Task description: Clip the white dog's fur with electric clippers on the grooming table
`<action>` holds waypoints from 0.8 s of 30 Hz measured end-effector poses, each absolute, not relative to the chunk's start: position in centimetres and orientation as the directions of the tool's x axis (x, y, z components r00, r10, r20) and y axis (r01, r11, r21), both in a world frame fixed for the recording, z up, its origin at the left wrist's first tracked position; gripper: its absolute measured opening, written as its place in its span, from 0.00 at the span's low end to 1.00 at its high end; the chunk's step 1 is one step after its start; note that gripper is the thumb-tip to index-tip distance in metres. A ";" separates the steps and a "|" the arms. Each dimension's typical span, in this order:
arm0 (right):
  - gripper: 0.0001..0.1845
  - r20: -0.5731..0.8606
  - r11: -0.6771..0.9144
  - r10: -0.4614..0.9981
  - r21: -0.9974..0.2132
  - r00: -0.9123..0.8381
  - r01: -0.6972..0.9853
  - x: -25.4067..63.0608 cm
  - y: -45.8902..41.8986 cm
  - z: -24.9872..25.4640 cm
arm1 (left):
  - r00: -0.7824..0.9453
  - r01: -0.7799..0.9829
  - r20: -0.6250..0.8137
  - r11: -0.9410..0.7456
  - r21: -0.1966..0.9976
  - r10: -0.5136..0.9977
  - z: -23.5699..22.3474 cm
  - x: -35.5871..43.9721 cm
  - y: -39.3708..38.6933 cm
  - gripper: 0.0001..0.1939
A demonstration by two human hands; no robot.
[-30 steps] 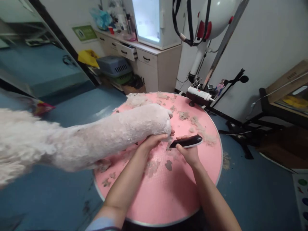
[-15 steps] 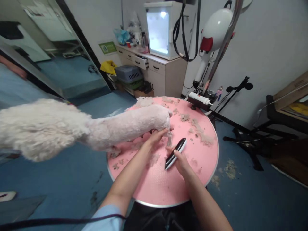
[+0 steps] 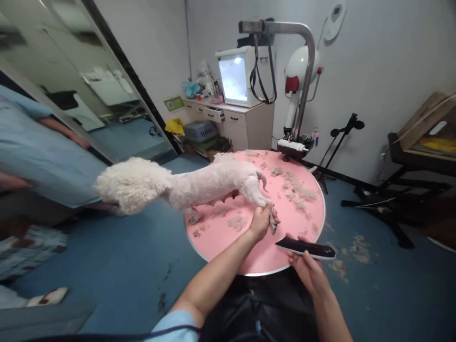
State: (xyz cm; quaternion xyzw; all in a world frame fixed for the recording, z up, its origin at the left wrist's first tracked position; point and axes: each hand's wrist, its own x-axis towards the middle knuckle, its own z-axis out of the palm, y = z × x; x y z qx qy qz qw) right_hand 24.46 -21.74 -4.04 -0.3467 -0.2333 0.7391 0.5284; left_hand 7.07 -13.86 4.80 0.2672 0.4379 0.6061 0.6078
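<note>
A small white dog (image 3: 199, 186) stands on a round pink grooming table (image 3: 249, 251), its body shaved and its head still fluffy, leaning off the table's left side. My left hand (image 3: 261, 221) is closed round the dog's hind leg just above the paw. My right hand (image 3: 309, 270) grips a black and white clipper (image 3: 306, 248), held level over the table's near right edge, its blade end pointing left toward the paw. Clumps of cut fur (image 3: 297, 192) lie over the pink top.
A grooming arm with a white dryer (image 3: 295, 76) stands at the table's far edge. A cabinet with a lit box (image 3: 237, 78) is against the back wall. A large mirror (image 3: 71, 90) leans at left, showing a blue sleeve. Fur lies on the blue floor (image 3: 352, 251) at right.
The view has pulled back and up. My left hand moved from under the dog's rump to its hind leg and took hold. My right hand drew the clipper back to the table's near edge.
</note>
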 end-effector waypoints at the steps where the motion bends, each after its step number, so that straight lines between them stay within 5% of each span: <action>1: 0.40 -0.246 -0.378 0.925 -0.669 -0.289 -0.640 24.2 -22.6 -3.8 | -0.100 -0.566 -0.191 0.102 0.818 0.977 6.8 6.9 -14.4 0.22; 4: 0.47 -0.210 -0.513 0.846 -0.573 -0.490 -0.639 22.2 -23.9 -2.5 | -0.003 -0.695 -0.418 0.299 0.654 0.908 12.1 6.1 -15.1 0.19; 7: 0.30 -0.246 -0.544 0.826 -0.587 -0.508 -0.600 18.4 -24.1 -1.4 | 0.133 -0.622 -0.607 0.543 0.564 0.783 15.1 5.6 -15.3 0.18; 10: 0.30 -0.300 -0.548 0.828 -0.611 -0.474 -0.571 14.3 -24.0 -0.9 | 0.174 -0.597 -0.611 0.576 0.558 0.772 16.9 4.9 -15.8 0.16; 14: 0.14 -0.452 -0.692 0.712 -0.580 -0.537 -0.430 10.7 -23.0 -0.2 | 0.167 -0.621 -0.576 0.539 0.569 0.800 19.7 3.8 -15.6 0.17; 19: 0.12 -0.127 -0.224 0.929 -0.941 -0.349 -0.253 9.2 -20.1 1.5 | 0.157 -0.601 -0.603 0.560 0.571 0.782 21.9 3.2 -15.5 0.16; 24: 0.16 0.049 0.068 0.983 -0.992 -0.177 0.104 7.9 -17.5 3.1 | 0.074 -0.639 -0.606 0.504 0.581 0.792 22.4 3.1 -15.5 0.15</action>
